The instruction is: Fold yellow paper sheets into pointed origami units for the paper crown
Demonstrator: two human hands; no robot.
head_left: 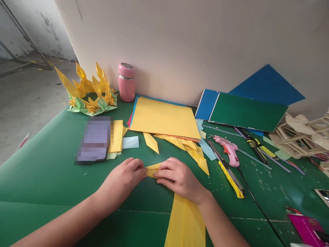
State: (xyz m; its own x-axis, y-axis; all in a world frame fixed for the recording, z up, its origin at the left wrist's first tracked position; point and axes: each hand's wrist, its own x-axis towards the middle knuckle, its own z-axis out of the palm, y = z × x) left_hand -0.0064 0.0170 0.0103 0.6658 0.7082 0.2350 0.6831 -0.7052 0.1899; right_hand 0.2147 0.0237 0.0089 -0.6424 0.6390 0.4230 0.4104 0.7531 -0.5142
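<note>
Between my two hands is a small folded piece of yellow paper (153, 169), held just above the green table. My left hand (131, 175) pinches its left end with closed fingers. The fingers of my right hand (177, 176) are closed on its other end and cover part of it. Below my right hand and wrist lies a long yellow paper strip (186, 223) running to the bottom edge. Beyond the hands are several folded yellow paper pieces (151, 142), partly under a stack of coloured sheets topped by a yellow sheet (164, 118).
A folded-paper crown (92, 92) and a pink flask (126, 84) stand at the back left. A phone (95, 140) lies left. On the right are a yellow cutter knife (230, 178), a pink glue gun (228, 149) with a cord, boards (248, 111) and a wooden stick model (300, 133).
</note>
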